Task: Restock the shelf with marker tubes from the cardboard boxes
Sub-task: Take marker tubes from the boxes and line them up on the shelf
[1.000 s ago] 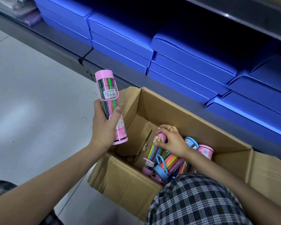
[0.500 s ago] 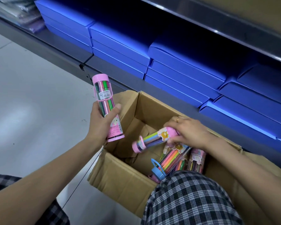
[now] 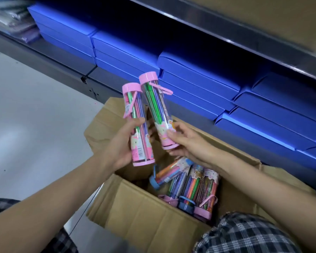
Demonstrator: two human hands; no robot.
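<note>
Sitting on a pale grey floor (image 3: 35, 115), an open box (image 3: 144, 212) of tubes (image 3: 195, 187) faces a grey shelf (image 3: 106, 77) stacked with blue cases (image 3: 199, 70). Each hand, left (image 3: 117, 148) and right (image 3: 188, 143), grips one pink tube (image 3: 137, 125) (image 3: 157, 110) above it.

Two pink-capped marker tubes (image 3: 138, 123) held upright; more tubes (image 3: 192, 187) lying in cardboard box (image 3: 144, 216).
</note>
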